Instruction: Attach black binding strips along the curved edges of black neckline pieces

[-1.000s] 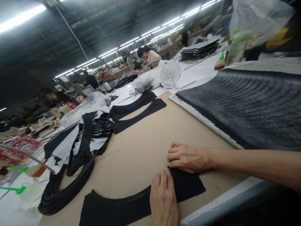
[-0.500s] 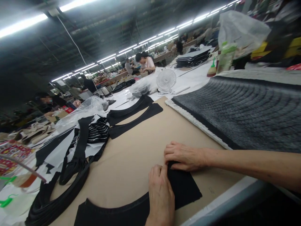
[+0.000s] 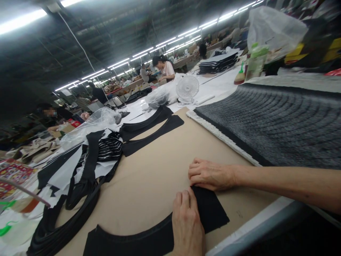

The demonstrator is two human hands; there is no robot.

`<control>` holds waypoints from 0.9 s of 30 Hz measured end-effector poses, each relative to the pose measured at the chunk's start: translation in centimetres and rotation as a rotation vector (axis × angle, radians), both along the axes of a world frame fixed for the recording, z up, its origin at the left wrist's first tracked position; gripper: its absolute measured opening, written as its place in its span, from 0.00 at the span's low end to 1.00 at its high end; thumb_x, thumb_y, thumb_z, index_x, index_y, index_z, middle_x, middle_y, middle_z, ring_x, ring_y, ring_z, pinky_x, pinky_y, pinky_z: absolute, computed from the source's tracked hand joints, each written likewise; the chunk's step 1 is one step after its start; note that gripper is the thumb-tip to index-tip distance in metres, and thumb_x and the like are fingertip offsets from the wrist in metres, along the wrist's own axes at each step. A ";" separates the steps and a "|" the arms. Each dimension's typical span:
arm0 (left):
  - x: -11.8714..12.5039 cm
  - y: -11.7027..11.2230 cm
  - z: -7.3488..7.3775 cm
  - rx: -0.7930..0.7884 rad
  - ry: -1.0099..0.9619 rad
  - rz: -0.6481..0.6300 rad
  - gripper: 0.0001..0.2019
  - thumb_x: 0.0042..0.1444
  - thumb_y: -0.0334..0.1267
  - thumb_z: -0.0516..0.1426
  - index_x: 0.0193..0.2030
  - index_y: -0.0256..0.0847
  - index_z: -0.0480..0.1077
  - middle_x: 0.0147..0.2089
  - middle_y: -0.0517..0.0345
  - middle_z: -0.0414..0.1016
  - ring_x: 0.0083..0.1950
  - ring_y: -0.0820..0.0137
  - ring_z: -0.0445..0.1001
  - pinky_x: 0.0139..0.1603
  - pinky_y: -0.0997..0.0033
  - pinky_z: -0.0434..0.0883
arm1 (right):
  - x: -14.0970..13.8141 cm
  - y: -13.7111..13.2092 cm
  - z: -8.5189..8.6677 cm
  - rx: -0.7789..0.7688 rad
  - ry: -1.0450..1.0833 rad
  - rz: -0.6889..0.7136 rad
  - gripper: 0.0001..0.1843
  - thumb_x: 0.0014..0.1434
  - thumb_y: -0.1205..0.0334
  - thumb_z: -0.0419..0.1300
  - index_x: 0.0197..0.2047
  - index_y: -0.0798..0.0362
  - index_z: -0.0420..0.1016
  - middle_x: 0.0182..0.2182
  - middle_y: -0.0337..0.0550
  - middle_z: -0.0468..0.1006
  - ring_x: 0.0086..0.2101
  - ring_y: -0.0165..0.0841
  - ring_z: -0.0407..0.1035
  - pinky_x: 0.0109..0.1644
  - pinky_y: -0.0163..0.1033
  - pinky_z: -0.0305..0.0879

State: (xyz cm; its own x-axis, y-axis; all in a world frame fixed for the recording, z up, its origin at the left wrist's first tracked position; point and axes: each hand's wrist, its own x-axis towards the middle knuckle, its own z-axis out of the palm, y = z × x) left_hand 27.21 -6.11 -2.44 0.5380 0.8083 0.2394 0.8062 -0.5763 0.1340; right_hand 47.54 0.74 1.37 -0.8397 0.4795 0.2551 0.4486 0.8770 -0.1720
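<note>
Fingers [image 3: 185, 200] of the left hand [image 3: 188, 224] lie flat and together, palm down. They press on the curved black fabric piece [image 3: 144, 240] close to its squared end and grip nothing. Just beyond, the right hand [image 3: 210, 175] rests knuckles up with its fingers curled under, the tips touching the far corner of that same end; whether it pinches the cloth cannot be told. The piece lies flat on the tan paper-covered surface [image 3: 160, 170], near its front edge, arcing away to the left. The step in hand looks like smoothing and squaring this end against the paper. A next move would call for light, even pressure so the cloth does not creep or wrinkle. Farther out lie two more curved black pieces [image 3: 153, 129], a coil of black strips [image 3: 64, 220], and a grey ribbed mat [image 3: 279, 121] to the right.
</note>
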 end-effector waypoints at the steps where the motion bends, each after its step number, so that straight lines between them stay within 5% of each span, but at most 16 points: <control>1: 0.0 -0.1 -0.2 0.039 0.038 -0.009 0.27 0.52 0.17 0.49 0.60 0.28 0.65 0.44 0.48 0.70 0.44 0.61 0.65 0.49 0.60 0.68 | 0.0 0.0 -0.1 0.009 -0.003 0.004 0.07 0.65 0.67 0.52 0.37 0.52 0.71 0.35 0.42 0.74 0.38 0.34 0.65 0.46 0.42 0.53; 11: 0.4 -0.1 0.7 -0.124 -0.063 0.081 0.26 0.56 0.17 0.45 0.60 0.33 0.66 0.45 0.50 0.70 0.46 0.61 0.65 0.51 0.58 0.65 | 0.8 0.1 0.1 0.024 0.002 -0.032 0.07 0.63 0.67 0.54 0.41 0.52 0.73 0.36 0.42 0.75 0.39 0.34 0.66 0.47 0.41 0.54; 27: 1.2 0.7 1.0 -0.111 0.066 0.055 0.27 0.56 0.19 0.48 0.62 0.35 0.65 0.47 0.51 0.71 0.47 0.60 0.66 0.51 0.58 0.66 | 1.7 0.4 -0.7 0.054 0.027 0.009 0.14 0.64 0.71 0.49 0.45 0.52 0.74 0.39 0.43 0.77 0.40 0.32 0.68 0.52 0.43 0.55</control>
